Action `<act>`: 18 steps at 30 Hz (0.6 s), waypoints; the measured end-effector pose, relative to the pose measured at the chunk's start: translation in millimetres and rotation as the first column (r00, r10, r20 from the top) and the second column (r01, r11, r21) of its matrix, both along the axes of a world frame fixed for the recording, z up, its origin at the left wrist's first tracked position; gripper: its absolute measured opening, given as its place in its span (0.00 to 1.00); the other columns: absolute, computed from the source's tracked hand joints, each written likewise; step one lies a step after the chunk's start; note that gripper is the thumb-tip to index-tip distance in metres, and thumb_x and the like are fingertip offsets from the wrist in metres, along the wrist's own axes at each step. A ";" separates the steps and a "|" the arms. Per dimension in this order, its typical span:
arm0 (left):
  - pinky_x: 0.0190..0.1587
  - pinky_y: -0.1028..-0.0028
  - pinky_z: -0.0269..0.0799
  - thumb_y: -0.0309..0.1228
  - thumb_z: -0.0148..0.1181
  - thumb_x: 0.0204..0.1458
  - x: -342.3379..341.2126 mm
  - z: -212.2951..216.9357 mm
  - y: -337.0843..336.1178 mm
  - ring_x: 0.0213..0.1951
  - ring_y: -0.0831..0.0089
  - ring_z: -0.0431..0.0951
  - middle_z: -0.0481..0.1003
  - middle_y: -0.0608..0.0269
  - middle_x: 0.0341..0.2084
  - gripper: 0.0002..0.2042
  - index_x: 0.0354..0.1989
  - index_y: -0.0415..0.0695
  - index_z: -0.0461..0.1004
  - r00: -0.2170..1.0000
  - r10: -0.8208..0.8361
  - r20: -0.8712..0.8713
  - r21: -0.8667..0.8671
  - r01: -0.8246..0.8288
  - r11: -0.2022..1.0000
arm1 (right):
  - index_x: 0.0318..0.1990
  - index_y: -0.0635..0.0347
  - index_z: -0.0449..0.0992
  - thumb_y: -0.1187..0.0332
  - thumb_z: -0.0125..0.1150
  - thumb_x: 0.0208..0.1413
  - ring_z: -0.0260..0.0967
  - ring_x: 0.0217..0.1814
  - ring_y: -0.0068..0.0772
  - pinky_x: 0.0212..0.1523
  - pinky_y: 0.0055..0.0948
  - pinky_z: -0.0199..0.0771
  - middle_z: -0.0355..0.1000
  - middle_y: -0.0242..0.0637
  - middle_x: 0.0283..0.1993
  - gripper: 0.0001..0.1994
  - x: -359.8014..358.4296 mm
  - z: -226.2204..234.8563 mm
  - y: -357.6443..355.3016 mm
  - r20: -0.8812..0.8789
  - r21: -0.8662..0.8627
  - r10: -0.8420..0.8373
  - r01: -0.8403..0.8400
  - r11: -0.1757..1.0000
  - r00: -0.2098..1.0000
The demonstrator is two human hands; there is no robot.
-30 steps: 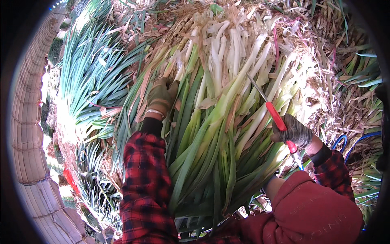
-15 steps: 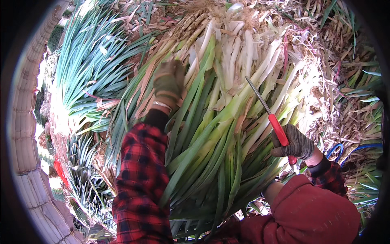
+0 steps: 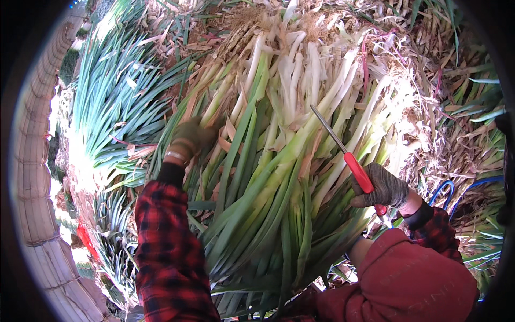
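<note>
A broad pile of long green onions (image 3: 252, 198) lies in front of me, white root ends away from me and green leaves toward me. My left hand (image 3: 189, 140), in a dull green glove, reaches into the pile's left side among stalks and dry leaves. Its fingers are dark, blurred and partly hidden, so a grip cannot be made out. My right hand (image 3: 387, 187), in a grey-brown glove, is closed around a red-handled tool (image 3: 358, 172). The tool's thin metal shaft or blade points up and left over the onions.
Another bundle of green onions (image 3: 115, 102) lies at the left. Dry husks (image 3: 456, 139) cover the right side, with a blue cord (image 3: 445, 196) near my right hand. Red cloth (image 3: 413, 279) fills the lower right. A pale ribbed edge (image 3: 32, 161) curves along the left.
My left hand has moved left and toward me through the onions. My right hand still holds the tool, and the whole view has shifted slightly.
</note>
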State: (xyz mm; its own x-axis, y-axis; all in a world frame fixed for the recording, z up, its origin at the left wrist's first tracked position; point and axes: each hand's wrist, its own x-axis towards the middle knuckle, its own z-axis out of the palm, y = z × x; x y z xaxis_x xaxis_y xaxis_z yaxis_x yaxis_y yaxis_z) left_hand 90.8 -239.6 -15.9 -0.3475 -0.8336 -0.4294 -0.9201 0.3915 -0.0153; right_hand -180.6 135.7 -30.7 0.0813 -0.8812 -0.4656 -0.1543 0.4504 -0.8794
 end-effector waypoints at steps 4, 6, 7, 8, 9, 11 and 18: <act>0.38 0.68 0.72 0.55 0.70 0.41 70.7 44.0 5.5 0.29 0.67 0.77 0.79 0.55 0.26 0.30 0.39 0.37 0.80 0.934 -0.016 -0.357 -0.023 0.008 1.000 | 0.20 0.62 0.65 0.41 0.76 0.37 0.59 0.19 0.29 0.25 0.35 0.60 0.59 0.34 0.15 0.32 2.6 1.3 11.1 -0.003 -0.051 0.023 -0.023 0.998 1.000; 0.32 0.73 0.67 0.40 0.71 0.47 89.2 71.6 10.1 0.28 0.79 0.69 0.76 0.68 0.25 0.19 0.38 0.35 0.80 0.749 0.039 -0.662 0.054 -0.005 0.999 | 0.21 0.62 0.65 0.41 0.76 0.38 0.59 0.20 0.29 0.26 0.35 0.61 0.59 0.33 0.16 0.32 6.3 6.0 14.1 0.087 -0.077 -0.005 0.011 0.997 0.996; 0.31 0.76 0.65 0.36 0.71 0.48 74.5 107.5 27.6 0.27 0.81 0.68 0.74 0.71 0.24 0.16 0.37 0.35 0.79 0.809 0.033 -0.587 0.026 -0.021 0.999 | 0.23 0.62 0.66 0.41 0.75 0.39 0.59 0.22 0.27 0.27 0.34 0.61 0.59 0.32 0.18 0.32 6.6 11.6 18.1 0.083 -0.098 -0.023 0.031 0.995 0.996; 0.31 0.77 0.65 0.36 0.69 0.50 88.4 123.1 25.7 0.27 0.82 0.68 0.73 0.72 0.23 0.14 0.35 0.36 0.78 0.765 0.081 -0.639 0.079 -0.039 0.996 | 0.24 0.62 0.66 0.41 0.76 0.39 0.59 0.23 0.27 0.28 0.34 0.61 0.59 0.32 0.18 0.32 7.7 14.2 19.9 0.092 -0.107 -0.021 0.031 0.994 0.996; 0.31 0.77 0.65 0.36 0.67 0.52 71.2 151.2 46.0 0.27 0.82 0.67 0.72 0.72 0.22 0.13 0.34 0.36 0.78 0.788 0.058 -0.613 0.077 -0.013 0.997 | 0.24 0.61 0.66 0.41 0.76 0.39 0.59 0.23 0.26 0.28 0.34 0.62 0.59 0.32 0.18 0.32 7.1 13.5 24.0 0.098 -0.101 -0.030 0.040 0.994 0.995; 0.30 0.76 0.64 0.37 0.62 0.55 36.9 200.8 80.6 0.26 0.83 0.67 0.72 0.72 0.22 0.14 0.33 0.36 0.77 0.765 0.003 -0.644 0.096 0.078 0.992 | 0.22 0.59 0.70 0.52 0.78 0.38 0.63 0.23 0.22 0.26 0.27 0.63 0.67 0.28 0.19 0.23 4.6 15.2 25.8 0.129 -0.130 -0.065 0.081 0.988 0.990; 0.38 0.69 0.72 0.48 0.60 0.56 -57.3 103.7 118.6 0.32 0.70 0.76 0.79 0.63 0.28 0.22 0.34 0.35 0.79 0.897 -0.004 -0.441 0.263 0.134 0.955 | 0.20 0.61 0.72 0.56 0.75 0.41 0.65 0.22 0.20 0.29 0.25 0.67 0.67 0.30 0.18 0.20 5.8 13.4 16.4 0.087 -0.009 -0.087 0.088 0.996 0.992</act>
